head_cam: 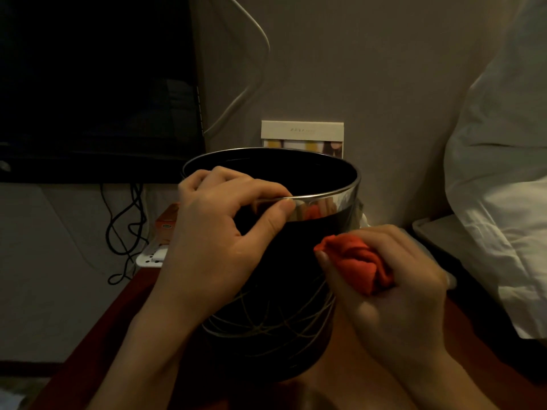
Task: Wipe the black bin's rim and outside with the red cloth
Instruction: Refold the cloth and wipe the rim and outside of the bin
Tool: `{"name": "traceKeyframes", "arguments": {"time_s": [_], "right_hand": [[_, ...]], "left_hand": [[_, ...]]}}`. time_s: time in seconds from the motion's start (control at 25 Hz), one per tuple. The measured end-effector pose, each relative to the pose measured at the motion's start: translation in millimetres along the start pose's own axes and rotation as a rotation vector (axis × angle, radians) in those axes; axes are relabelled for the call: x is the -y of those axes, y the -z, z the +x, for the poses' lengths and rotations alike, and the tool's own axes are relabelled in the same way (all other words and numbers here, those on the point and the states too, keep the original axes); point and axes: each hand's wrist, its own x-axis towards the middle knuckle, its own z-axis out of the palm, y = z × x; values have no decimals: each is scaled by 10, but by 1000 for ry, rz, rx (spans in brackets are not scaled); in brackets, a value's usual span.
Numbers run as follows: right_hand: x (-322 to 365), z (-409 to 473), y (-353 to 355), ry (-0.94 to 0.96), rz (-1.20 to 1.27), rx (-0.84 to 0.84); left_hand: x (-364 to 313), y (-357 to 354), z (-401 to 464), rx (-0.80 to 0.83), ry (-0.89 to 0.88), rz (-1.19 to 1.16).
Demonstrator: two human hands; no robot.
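No text reads clearly: the pale card (302,134) at twelve o'clock behind the black bin (272,261) bears a faint, illegible printed line.

dim light | beige wall (370,69) | dark screen (94,84) left | white bedding (503,202) right | black cables (124,226)

Black bin (275,315) with pale looping lines, mirrored silver rim band (331,207), red cloth (356,263)
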Motion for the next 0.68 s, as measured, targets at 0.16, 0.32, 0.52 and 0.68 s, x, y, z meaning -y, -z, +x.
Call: {"name": "traceKeyframes", "arguments": {"time_s": [0.16,0.32,0.52,0.68], "right_hand": [[34,-171,-199,37,-2,84],[30,-108,-124,42,27,91],[-12,73,117,-28,-16,-67],[-26,-91,-60,56,-81,39]], "left_hand": [[-39,-48,-30,-33,1,50],[-116,-156,-53,-19,-20,161],[34,-33,-4,33,7,44],[69,3,3,52,6,24]]}}
